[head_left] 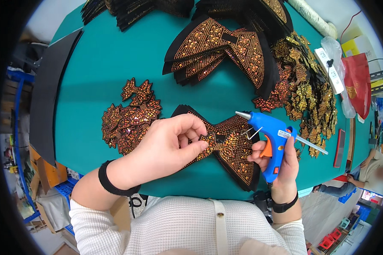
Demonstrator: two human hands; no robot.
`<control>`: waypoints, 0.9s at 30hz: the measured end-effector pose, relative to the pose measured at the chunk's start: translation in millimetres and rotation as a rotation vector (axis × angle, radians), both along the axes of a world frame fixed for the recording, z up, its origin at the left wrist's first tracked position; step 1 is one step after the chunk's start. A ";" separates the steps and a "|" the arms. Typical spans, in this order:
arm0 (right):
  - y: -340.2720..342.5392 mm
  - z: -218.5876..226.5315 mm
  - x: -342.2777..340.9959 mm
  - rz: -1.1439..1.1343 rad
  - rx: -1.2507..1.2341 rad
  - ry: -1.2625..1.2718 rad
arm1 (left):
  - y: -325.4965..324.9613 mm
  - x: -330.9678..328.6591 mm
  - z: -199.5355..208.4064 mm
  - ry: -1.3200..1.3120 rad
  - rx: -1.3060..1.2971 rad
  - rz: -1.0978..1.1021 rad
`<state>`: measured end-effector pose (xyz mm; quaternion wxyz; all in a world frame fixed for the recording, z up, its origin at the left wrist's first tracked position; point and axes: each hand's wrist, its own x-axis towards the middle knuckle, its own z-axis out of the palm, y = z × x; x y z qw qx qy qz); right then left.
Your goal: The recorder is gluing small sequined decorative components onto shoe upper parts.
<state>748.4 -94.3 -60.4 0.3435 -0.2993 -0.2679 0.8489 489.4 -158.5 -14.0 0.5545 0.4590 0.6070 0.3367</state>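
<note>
A black bow-shaped piece (238, 165) covered in copper-gold studs lies on the green tabletop in front of me. Across its middle rests a small studded patch (230, 143), with a black rectangle near its left end. My left hand (170, 138) comes over the bow's left wing, thumb and fingers pinched at the patch's left end. In my right hand (287, 163) is a blue glue gun (273, 131) with an orange trigger, a glue stick jutting from its back. Its nozzle points left, above the bow's right wing.
A pile of studded patches (132, 117) sits to the left. Stacked studded bows (212, 42) lie at the far side, beside a heap of gold patches (312, 97). A white power strip (329, 70) and a red bag (356, 85) are at right. Another person (372, 174) sits beyond.
</note>
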 end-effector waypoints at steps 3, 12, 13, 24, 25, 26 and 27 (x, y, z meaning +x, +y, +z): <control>-1.6 -3.4 1.7 -0.005 0.032 -0.017 | -0.9 1.6 -1.9 0.106 0.051 -0.010; -11.2 -3.3 1.6 -0.026 0.129 -0.147 | 0.4 7.7 -18.7 0.347 0.336 -0.023; -10.7 -3.3 1.4 -0.025 0.126 -0.149 | 1.3 7.1 -20.3 0.391 0.373 -0.029; -8.9 -4.9 0.8 -0.028 0.101 -0.130 | 11.1 7.9 -26.0 0.516 0.429 0.018; -9.0 -4.7 0.8 -0.028 0.100 -0.130 | 12.1 8.2 -25.9 0.534 0.453 0.015; -9.1 -4.3 1.1 -0.027 0.100 -0.137 | 12.3 8.4 -26.5 0.534 0.452 0.015; -9.3 -4.2 1.4 -0.027 0.101 -0.143 | 12.4 8.7 -27.3 0.538 0.451 0.020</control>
